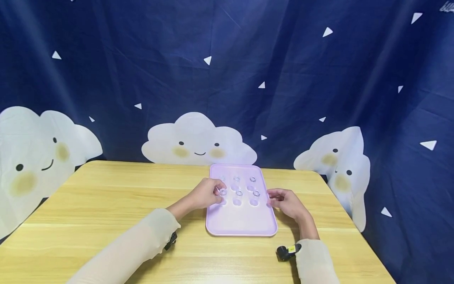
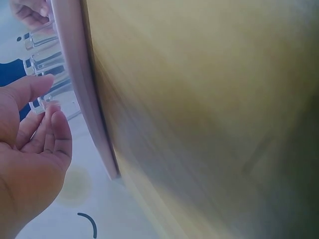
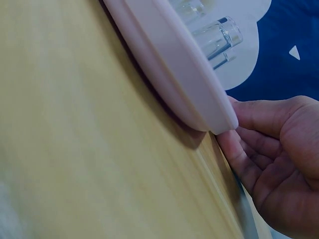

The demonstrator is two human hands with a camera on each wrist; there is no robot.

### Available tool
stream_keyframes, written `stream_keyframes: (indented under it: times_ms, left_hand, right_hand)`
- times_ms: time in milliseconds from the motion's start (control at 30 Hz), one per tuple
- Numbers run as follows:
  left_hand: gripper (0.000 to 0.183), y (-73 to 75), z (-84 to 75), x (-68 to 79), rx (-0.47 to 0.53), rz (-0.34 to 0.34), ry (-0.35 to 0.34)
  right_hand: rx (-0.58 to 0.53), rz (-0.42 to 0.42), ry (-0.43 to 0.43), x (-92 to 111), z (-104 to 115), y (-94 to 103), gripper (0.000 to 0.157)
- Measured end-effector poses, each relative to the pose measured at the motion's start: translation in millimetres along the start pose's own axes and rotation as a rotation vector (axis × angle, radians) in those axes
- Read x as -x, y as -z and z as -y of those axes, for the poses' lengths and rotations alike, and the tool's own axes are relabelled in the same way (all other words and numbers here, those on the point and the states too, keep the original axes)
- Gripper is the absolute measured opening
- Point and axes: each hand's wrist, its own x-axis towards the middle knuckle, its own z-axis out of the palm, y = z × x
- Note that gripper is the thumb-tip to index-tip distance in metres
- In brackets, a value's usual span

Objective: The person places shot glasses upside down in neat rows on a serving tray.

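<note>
A pale pink-lilac tray [image 1: 241, 221] lies on the table and carries several small clear shot glasses [image 1: 239, 193] set in two rows. At the tray's left side my left hand [image 1: 208, 192] has its thumb and fingers around the front-left shot glass [image 1: 222, 192]. In the left wrist view the thumb and fingertips of that left hand [image 2: 37, 127] partly cover the glass. Along the opposite edge, my right hand [image 1: 287, 202] grips the tray's rim. The right wrist view shows this right hand [image 3: 279, 149] with its thumb against the rim and fingers at the underside.
The tray rests on a wooden table [image 1: 142, 177] with rounded far corners. Behind it hangs a dark blue curtain [image 1: 170, 59] printed with white clouds and triangles. A black wrist camera [image 1: 285, 252] sits at the right cuff, low over the tabletop.
</note>
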Motion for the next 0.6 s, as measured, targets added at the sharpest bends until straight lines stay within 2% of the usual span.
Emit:
stream_keyframes:
  times_ms: [600]
  left_hand:
    - [0.037, 8.6, 2.1, 4.6, 0.032, -0.003, 0.015]
  right_hand:
    - [0.024, 0.002, -0.009, 1.5, 2.3, 0.3, 0.037]
